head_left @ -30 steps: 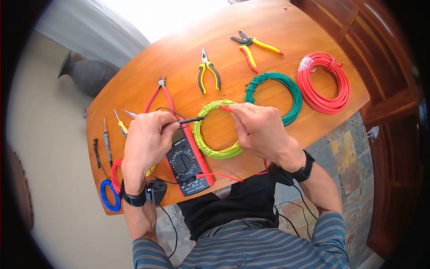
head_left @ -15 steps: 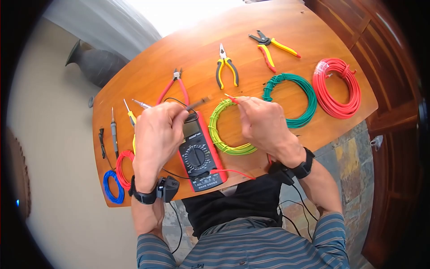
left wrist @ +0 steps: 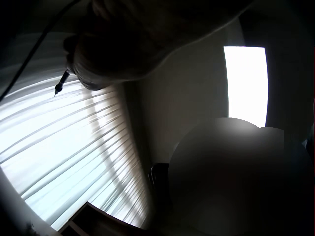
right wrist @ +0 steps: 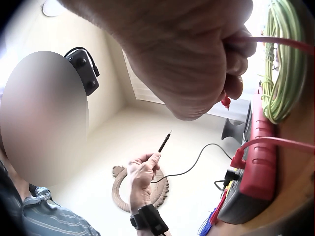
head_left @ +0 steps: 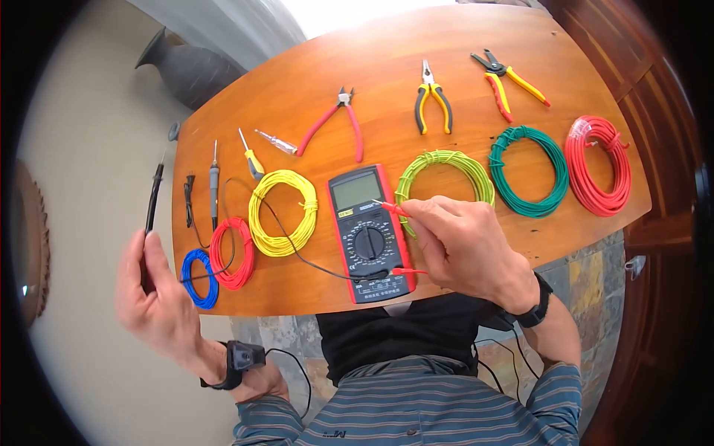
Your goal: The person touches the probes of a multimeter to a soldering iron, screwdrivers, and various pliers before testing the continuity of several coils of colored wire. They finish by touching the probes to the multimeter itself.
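Observation:
At the left of the head view, past the table's edge, my left hand (head_left: 165, 305) pinches the black probe (head_left: 155, 197), its tip pointing up. My right hand (head_left: 472, 245) grips the red probe (head_left: 396, 209) over the right edge of the red and black multimeter (head_left: 369, 241), tip toward the screen. A black lead (head_left: 290, 241) runs from the meter to the left hand. The right wrist view shows the left hand (right wrist: 142, 177) holding the black probe (right wrist: 166, 141) upright, away from the meter (right wrist: 256, 167). The left wrist view is dark, with the black probe tip (left wrist: 59, 88) showing.
Coils of yellow (head_left: 258, 215), red (head_left: 230, 253), blue (head_left: 199, 279), yellow-green (head_left: 446, 158), green (head_left: 528, 202) and thick red wire (head_left: 599, 197) lie on the table (head_left: 394, 37). Red-handled cutters (head_left: 320, 128), pliers (head_left: 424, 108), strippers (head_left: 500, 74), screwdrivers and a soldering iron (head_left: 214, 182) lie behind.
My left hand has moved left, off the meter and beyond the table edge, carrying the black probe. The right hand still holds the red probe, now nearer the meter. The head view has shifted left.

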Demonstrator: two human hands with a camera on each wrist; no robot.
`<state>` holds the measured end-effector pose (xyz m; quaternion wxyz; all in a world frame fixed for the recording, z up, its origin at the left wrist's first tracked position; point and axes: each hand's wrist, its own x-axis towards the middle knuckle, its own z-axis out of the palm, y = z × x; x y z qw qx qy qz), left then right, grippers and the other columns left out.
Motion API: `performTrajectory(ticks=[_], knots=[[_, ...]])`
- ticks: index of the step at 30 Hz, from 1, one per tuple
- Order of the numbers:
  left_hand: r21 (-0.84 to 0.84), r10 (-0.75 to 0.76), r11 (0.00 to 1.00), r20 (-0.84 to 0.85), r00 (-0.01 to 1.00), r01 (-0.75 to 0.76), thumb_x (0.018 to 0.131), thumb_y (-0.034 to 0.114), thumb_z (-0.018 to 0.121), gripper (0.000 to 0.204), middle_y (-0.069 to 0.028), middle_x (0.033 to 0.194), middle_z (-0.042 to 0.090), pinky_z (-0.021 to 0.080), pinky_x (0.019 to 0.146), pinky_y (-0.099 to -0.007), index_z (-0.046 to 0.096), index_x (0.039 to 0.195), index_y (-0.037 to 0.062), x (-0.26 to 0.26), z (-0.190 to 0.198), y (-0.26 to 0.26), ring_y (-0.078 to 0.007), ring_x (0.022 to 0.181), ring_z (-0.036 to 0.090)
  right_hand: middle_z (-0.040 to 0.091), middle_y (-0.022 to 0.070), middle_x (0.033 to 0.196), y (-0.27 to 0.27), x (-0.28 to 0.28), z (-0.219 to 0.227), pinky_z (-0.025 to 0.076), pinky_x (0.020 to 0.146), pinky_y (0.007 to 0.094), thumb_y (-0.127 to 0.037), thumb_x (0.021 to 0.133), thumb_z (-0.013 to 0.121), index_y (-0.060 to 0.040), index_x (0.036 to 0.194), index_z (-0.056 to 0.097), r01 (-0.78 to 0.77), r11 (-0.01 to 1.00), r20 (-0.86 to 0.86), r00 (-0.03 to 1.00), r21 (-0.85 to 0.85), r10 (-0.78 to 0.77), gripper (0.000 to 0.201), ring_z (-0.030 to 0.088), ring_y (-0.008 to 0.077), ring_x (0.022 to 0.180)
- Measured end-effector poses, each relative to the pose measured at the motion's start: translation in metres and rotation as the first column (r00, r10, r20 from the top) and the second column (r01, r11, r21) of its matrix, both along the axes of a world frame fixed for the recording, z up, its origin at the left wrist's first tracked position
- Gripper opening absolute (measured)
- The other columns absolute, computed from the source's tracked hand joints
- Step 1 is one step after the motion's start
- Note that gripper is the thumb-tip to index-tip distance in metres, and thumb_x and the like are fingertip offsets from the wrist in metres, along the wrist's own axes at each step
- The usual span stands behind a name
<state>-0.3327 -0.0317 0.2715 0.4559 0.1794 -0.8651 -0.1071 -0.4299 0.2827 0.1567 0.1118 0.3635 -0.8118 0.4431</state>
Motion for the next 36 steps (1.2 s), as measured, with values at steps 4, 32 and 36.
performTrajectory(ticks=[4,32,36], knots=[[0.166,-0.202,0.971,0.167,0.965,0.175,0.103,0.004,0.075,0.01,-0.0033,0.085,0.07,0.049,0.066,-0.0283,0.077,0.108,-0.0048,0.021,-0.012,-0.002,-0.0101,0.075,0.058,0.068,0.0158,0.079,-0.015,-0.004,0.018,0.054,0.059,0.0432,0.002,0.089,0.072,0.0013,0.107,0.07,-0.009,0.999,0.01,1.0,-0.048,0.01,0.018,0.07,0.0357,0.07],[0.333,-0.306,0.928,0.426,0.851,0.167,0.096,0.014,0.075,0.012,-0.0163,0.091,0.076,0.056,0.072,-0.044,0.079,0.096,0.0024,-0.021,-0.098,-0.072,-0.0387,0.083,0.073,0.067,0.0206,0.078,-0.136,-0.041,0.011,0.054,0.068,0.0518,-0.004,0.088,0.066,0.0003,0.08,0.066,-0.081,0.849,0.074,0.996,0.522,0.05,0.009,0.068,0.0437,0.074],[0.146,-0.073,0.989,0.358,0.931,0.022,0.097,0.012,0.075,0.012,-0.0164,0.091,0.076,0.055,0.07,-0.042,0.078,0.099,0.0004,-0.008,-0.086,-0.089,-0.0355,0.079,0.073,0.067,0.0202,0.077,-0.138,-0.035,0.021,0.054,0.067,0.0505,-0.003,0.089,0.067,0.0013,0.082,0.066,-0.001,0.88,-0.029,0.999,0.475,0.017,0.008,0.068,0.0433,0.074]])
